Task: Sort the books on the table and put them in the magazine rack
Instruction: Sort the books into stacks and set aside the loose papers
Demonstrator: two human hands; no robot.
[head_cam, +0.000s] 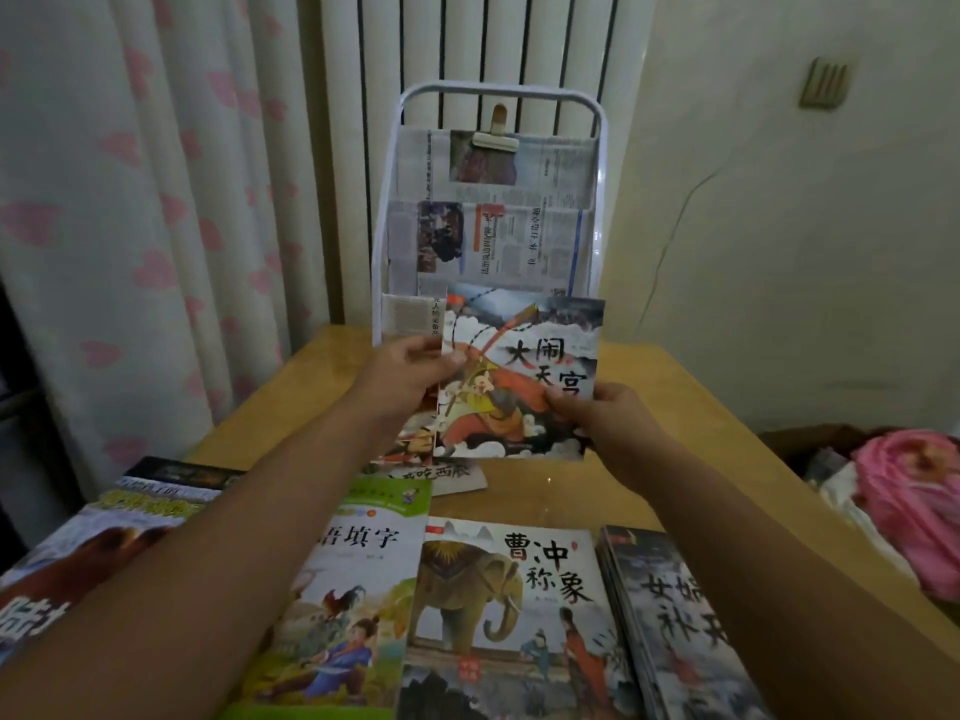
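Above worktop's far edge, before magazine rack [395, 210]: left hand [410, 379] and right hand [605, 415] pinch thin picture book [524, 366] by side edges. Light, floppy, glossy; likely slippery, so support both edges.

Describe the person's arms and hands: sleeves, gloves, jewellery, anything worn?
Both forearms are bare as far as the frame shows; no sleeve edge is in view. The left hand and right hand have no gloves. No watch, bracelet or ring is visible. No markings or tape show on either arm.

Dim, soft indoor light; wide-angle edge distortion
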